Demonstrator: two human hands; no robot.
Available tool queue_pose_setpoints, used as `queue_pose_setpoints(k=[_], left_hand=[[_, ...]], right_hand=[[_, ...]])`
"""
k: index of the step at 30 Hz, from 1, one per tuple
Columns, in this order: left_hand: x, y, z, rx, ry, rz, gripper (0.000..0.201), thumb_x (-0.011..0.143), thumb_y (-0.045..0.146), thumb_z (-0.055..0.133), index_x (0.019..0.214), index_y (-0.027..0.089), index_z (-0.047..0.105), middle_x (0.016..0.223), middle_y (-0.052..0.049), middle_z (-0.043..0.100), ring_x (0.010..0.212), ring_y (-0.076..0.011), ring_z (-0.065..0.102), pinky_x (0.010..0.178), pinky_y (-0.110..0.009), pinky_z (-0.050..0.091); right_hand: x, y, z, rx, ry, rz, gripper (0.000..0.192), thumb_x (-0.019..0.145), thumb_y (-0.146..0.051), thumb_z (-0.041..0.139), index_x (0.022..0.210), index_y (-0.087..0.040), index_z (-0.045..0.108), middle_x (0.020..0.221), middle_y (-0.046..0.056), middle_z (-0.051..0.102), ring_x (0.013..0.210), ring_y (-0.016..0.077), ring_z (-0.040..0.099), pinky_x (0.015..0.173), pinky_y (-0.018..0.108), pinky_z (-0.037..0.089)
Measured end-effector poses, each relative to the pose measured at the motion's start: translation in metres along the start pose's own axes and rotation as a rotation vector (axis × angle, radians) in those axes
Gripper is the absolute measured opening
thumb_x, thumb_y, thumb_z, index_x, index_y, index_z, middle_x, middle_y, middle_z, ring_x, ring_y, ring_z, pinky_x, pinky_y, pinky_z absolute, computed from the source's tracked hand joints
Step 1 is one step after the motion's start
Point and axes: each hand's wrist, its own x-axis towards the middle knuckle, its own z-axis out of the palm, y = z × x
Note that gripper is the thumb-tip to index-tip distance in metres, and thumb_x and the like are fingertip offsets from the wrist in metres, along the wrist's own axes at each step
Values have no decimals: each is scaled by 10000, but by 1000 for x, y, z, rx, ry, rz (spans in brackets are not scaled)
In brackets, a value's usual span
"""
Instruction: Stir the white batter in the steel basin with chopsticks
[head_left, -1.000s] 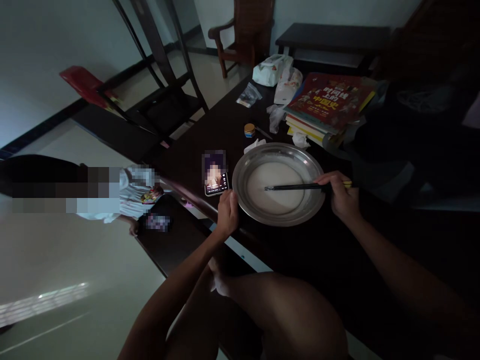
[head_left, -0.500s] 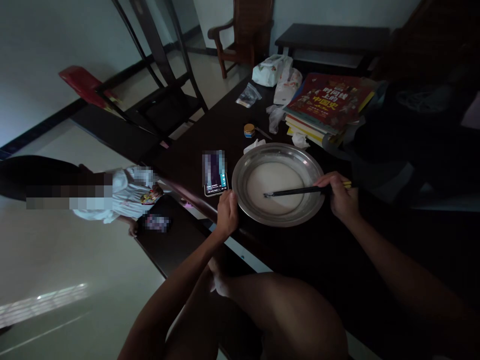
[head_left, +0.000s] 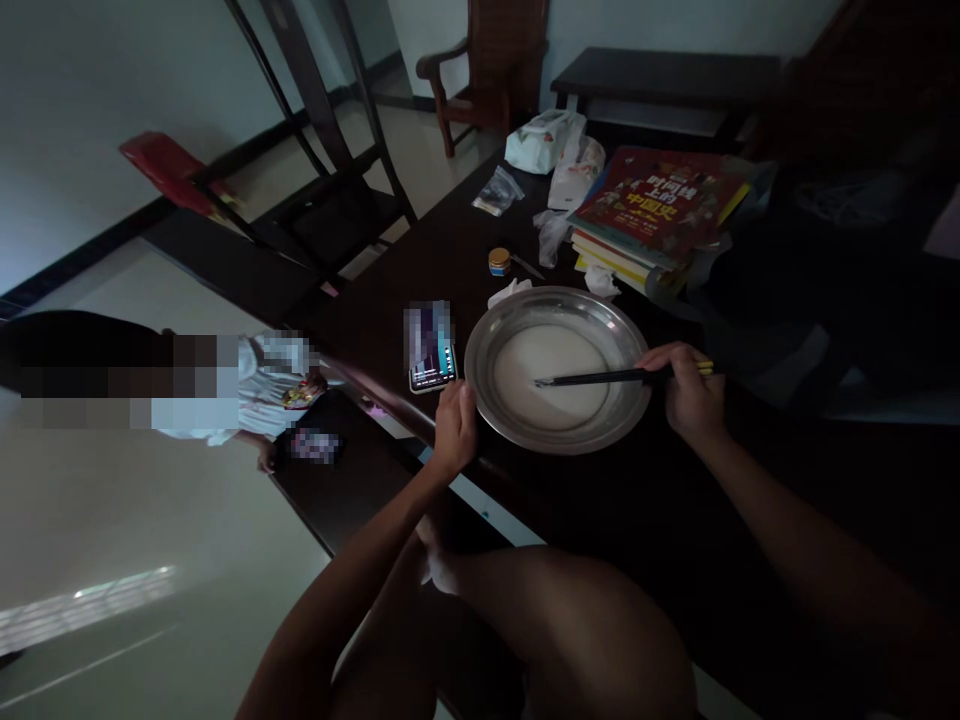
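Observation:
A wide steel basin [head_left: 487, 425] stands on the dark table and holds a milky white liquid [head_left: 547, 360]. My left hand [head_left: 455, 430] grips the basin's near-left rim, its fingers partly hidden. In my right hand [head_left: 691, 390], at the basin's right side, is a pair of black chopsticks [head_left: 600, 377] with yellow ends. Their tips reach into the liquid near its middle and are whitened. Just left of the basin lies a lit phone [head_left: 431, 350], close to my left hand.
Behind the basin are crumpled tissues [head_left: 600, 281], a small jar [head_left: 499, 262], plastic bags [head_left: 544, 142] and a stack of books [head_left: 660, 205]. A person [head_left: 255, 385] sits at the left by a dark bench [head_left: 330, 510]. Chairs stand farther back.
My right hand has shifted slightly right, drawing the chopstick tips a little to the right through the liquid. The left hand stays on the rim. The seated person's head has moved slightly.

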Motion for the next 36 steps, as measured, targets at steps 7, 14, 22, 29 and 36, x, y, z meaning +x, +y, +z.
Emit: queue_pose_setpoints(k=[7,14,22,29,36], left_hand=[[0,0,-1,12,2,-1,663,1020,680,160,702,229,528,767,-67,605,778,-220,573,787,-378,487],[0,1,-1,12,0,-1,662,1017,686,162,690,231,515,752,-59,596,764,-214,562,777,-371,489],[0,1,-1,-26,-3,-23,660,1001,718,176,704,236,515,758,-55,587,772,-216,555,791,-375,477],[0,1,-1,-32,-10,-33,676,992,734,177,707,231,527,773,-62,604,796,-222,569,813,-383,479],[0,1,-1,-16,-2,-18,663,1011,699,173,697,235,525,755,-59,600,779,-220,572,798,-379,483]], right_hand=[[-1,-1,1,-4,-33,-12,439,921,-591,591,658,-259,707,721,25,718,755,206,673,800,397,532],[-1,-2,2,-9,-38,-17,414,917,-569,617,662,-260,720,725,24,715,766,202,671,809,390,526],[-1,-2,1,-9,-52,-2,427,918,-581,600,655,-266,715,713,22,708,748,208,666,780,394,534],[0,-1,1,-13,-19,-10,467,923,-609,571,632,-261,683,689,23,693,716,205,657,783,406,534],[0,-3,2,8,-3,-15,449,921,-594,589,640,-261,698,697,21,705,732,202,661,790,395,525]])
